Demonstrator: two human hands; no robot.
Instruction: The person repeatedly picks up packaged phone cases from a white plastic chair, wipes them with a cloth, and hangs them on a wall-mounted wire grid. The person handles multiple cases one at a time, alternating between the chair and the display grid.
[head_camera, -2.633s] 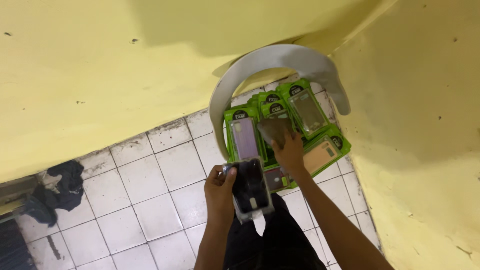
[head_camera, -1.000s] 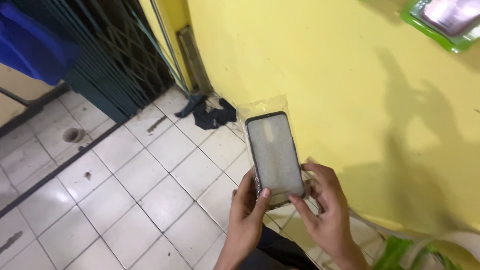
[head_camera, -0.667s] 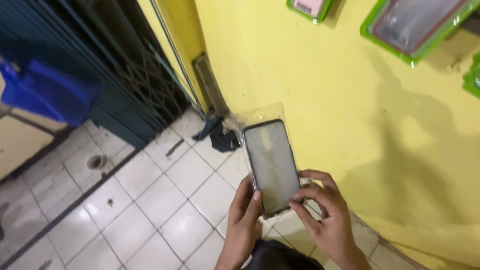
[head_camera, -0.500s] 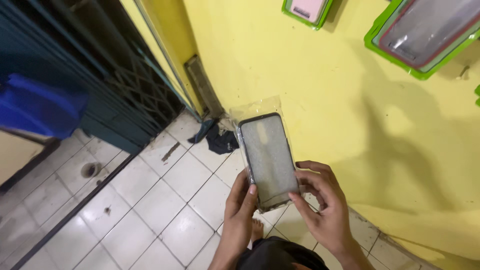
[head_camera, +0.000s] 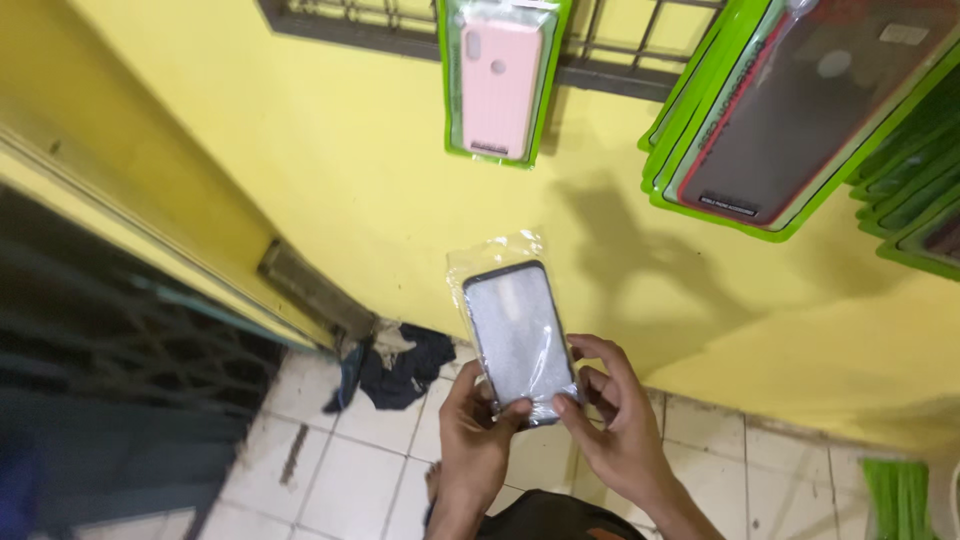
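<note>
My left hand (head_camera: 472, 432) grips the bottom-left corner of the phone case (head_camera: 520, 340), thumb on the front, fingers curled behind; my right hand (head_camera: 612, 420) pinches the bottom-right edge the same way, thumb tip at the lower rim w/ fingers half-curled behind it. So both hands are closed on the case, neither one loose. The case sits in a thin clear plastic bag (head_camera: 497, 252) whose top sticks up past it, crinkled. It's dark-rimmed w/ a pale grey face, held upright and tilted a bit left, in front of the yellow wall (head_camera: 330, 180), above the tiled floor (head_camera: 390, 460). To handle it well, I judge the grip should stay low and at the edges, thumbs off the middle so the face stays readable thru the bag, and pressure light, b/c the slick bag could let the case slide down betw. my fingers. Best to keep it square to my eyes and away from glare. Further out: a pink case in a green pack (head_camera: 497, 80) hangs on a dark wire rack (head_camera: 610, 60) above, and a dark case w/ a red rim in a green pack (head_camera: 790, 110) hangs upper right, more green packs (head_camera: 915, 190) stacked beside it. A dark rag (head_camera: 400, 365) lies on the floor by the wall, near a metal gate (head_camera: 120, 350) at left.
</note>
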